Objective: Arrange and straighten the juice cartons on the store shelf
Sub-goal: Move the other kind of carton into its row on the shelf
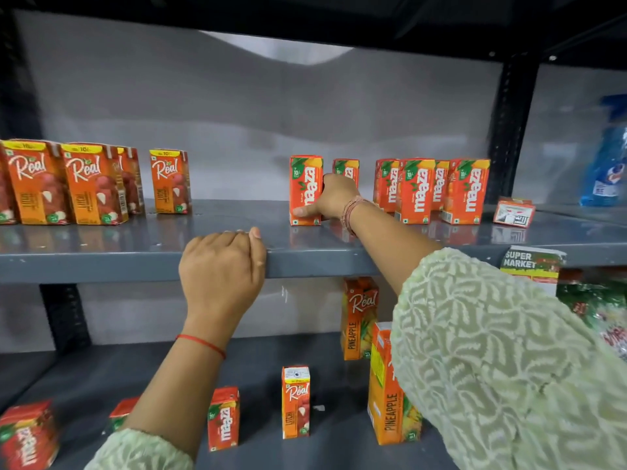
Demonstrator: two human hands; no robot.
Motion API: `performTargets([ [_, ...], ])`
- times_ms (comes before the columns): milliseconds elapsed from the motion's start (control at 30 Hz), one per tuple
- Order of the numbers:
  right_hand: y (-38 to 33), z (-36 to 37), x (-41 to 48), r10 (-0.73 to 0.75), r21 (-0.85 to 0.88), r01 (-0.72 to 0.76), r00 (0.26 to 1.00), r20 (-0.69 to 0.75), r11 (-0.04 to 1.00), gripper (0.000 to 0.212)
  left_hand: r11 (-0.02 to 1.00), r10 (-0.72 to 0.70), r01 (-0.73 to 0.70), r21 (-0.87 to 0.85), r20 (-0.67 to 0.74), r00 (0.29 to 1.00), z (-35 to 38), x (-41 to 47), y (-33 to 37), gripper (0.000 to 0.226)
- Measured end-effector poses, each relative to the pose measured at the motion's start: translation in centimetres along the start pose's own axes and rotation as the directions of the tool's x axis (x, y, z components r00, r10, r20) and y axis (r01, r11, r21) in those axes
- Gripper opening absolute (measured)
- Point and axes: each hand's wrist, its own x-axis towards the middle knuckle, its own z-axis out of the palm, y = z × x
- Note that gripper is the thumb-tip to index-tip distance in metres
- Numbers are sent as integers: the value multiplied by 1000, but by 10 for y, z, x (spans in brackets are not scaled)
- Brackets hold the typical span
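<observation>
Right hand (334, 198) grip closed round lone Maaza carton (305, 189); left hand (222, 266) fist holds nothing, braced on shelf edge (135, 266); slide carton upright toward Maaza cluster (437, 189).

Steel shelving unit, grey finish. The upper shelf board (101, 262) and lower shelf board (264, 456) run horizontally. Black perforated uprights (509, 130) support the boards. A pale grey back panel (237, 113) closes the rear. Light reflects softly off the shelf surfaces.
</observation>
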Motion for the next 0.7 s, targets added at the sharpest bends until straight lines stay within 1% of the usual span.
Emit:
performTargets([
  [233,-1,4,-1,-30,-81,33,999,38,996,66,1000,6,-6,-9,-27,1000,1,-1,-1,45],
  [433,-3,5,-4,-25,-84,28,999,41,996,65,1000,28,-29,-10,-60,998,3,-1,-3,44],
  [600,-4,4,-9,1,-53,2,999,55,999,63,1000,18,-18,0,-53,998,3,-2,-2,44],
  [700,-1,-3,-15,28,19,-29,998,55,999,60,1000,-10,10,-10,-30,999,2,-3,1,45],
])
